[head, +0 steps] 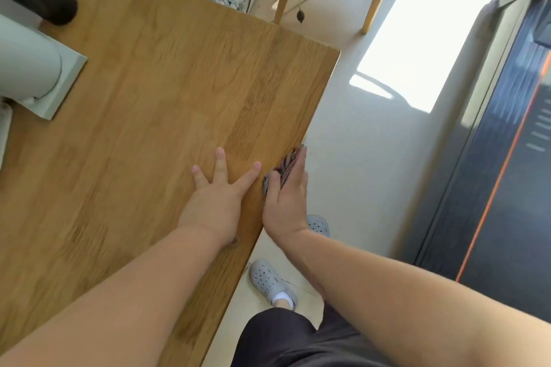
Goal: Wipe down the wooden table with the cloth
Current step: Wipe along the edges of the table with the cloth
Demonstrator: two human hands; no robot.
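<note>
Cloth (286, 161): small, dark and striped, bunched on the right edge of the counter (149, 83), nearer the near end than the far right corner. Only a crumpled part shows past the fingertips.

Handling, as judged:
- Soft, light and limp. It will fold and bunch under pressure and has no shape of its own.
- It should slide readily on the smooth wood, so it needs weight from above to drag dirt and not skate.
- Best held under a flat palm with the fingers spread over it. Pinching one corner would let the rest trail.
- No breakage risk. The likely slip is the cloth dropping over the edge to the floor.

Right grip (285, 198): fingers straight and together, laid along the counter edge, pressing the cloth down against it. The thumb lies on the cloth's inner side. Whether it pinches, I cannot tell.

Left grip (220, 189): flat, fingers spread, palm down on bare wood just beside the right one. It holds nothing and seems to brace.
</note>
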